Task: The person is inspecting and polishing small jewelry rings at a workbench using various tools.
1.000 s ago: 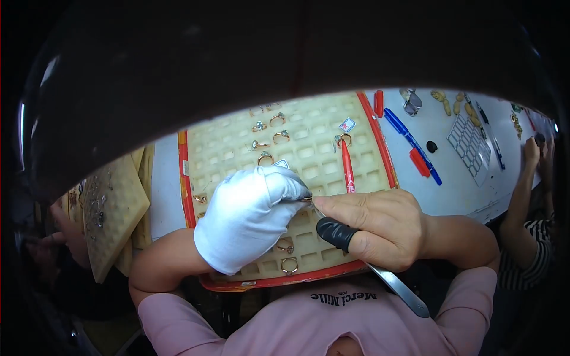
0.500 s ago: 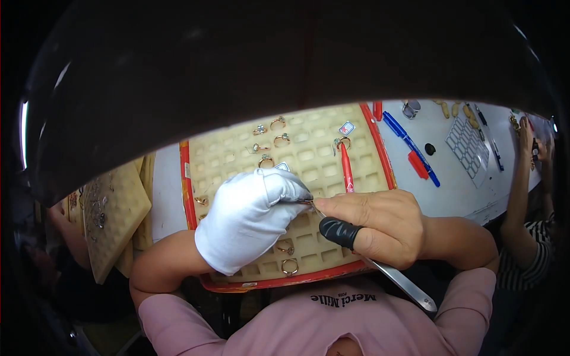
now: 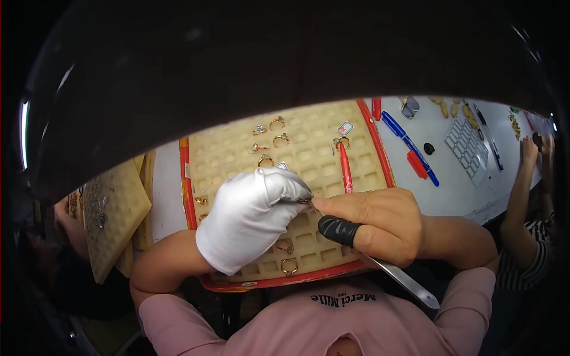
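Observation:
My left hand, in a white glove with darkened fingertips, pinches a small gold-coloured piece, perhaps a ring; the fingers hide most of it. From the right, my right hand is closed round metal tweezers, a black finger cot on one finger. The tweezers' tip meets the small piece at the left fingertips. Beneath both hands lies a cream foam tray with a red rim. Several rings stand in its slots, among them a ring near the front edge and a ring farther back.
A red pen lies on the tray, its tip at a ring beside a small tag. On the white table at right are blue pens, a red cap and a patterned sheet. More foam trays lean at left; co-workers sit both sides.
My hands stay almost in place, the tweezers' handle end shifting very slightly right and down. At the far right, a co-worker's hands have moved a little.

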Tool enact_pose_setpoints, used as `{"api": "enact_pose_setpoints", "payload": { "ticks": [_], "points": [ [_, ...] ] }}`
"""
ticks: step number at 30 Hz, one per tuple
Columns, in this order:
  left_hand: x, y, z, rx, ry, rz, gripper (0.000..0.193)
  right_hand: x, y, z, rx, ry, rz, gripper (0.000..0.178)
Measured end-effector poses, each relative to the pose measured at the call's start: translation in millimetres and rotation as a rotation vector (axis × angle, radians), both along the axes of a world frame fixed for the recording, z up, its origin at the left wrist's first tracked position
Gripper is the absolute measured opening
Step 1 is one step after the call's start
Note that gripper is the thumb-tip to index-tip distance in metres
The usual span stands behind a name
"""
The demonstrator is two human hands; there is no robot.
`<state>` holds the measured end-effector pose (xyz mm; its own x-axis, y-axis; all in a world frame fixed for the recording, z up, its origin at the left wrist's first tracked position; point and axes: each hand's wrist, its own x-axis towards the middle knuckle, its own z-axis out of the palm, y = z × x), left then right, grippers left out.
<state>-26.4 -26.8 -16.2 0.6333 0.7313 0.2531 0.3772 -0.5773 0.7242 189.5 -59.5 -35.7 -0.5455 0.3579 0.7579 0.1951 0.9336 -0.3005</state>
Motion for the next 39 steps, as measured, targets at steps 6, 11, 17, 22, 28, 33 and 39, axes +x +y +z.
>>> {"api": "enact_pose_setpoints", "payload": {
  "ticks": [6, 11, 17, 22, 28, 33, 39],
  "points": [
    [-1.3, -0.3, -0.7, -0.109, -0.081, 0.011, 0.017, 1.8, -0.2, -4.1, 0.013, -0.003, -0.027, 0.015],
    [-1.3, -0.7, -1.1, -0.189, -0.112, 0.015, 0.018, 1.5, 0.3, -6.7, 0.015, 0.022, -0.027, 0.015],
    [-1.4, 0.8, 0.5, -0.032, 0.014, -0.008, 0.020, -1.1, 0.1, -2.3, 0.039, -0.010, -0.018, 0.018],
    [-1.1, 2.5, -2.4, 0.038, 0.016, -0.030, 0.021, -4.3, -4.3, -6.0, 0.079, -0.024, -0.096, 0.013],
    [0.5, -1.6, 2.0, 0.007, 0.057, 0.006, 0.021, -4.4, -1.7, -3.8, 0.061, -0.021, -0.008, 0.015],
    [-0.2, -1.1, 1.0, -0.195, -0.088, 0.036, 0.019, 1.6, 2.3, 1.4, 0.071, 0.037, 0.017, 0.016],
    [3.4, 0.1, 12.6, -0.561, -0.180, 0.210, 0.010, 17.7, -9.5, 27.5, -0.590, 0.121, -0.018, 0.028]
  ]
}}
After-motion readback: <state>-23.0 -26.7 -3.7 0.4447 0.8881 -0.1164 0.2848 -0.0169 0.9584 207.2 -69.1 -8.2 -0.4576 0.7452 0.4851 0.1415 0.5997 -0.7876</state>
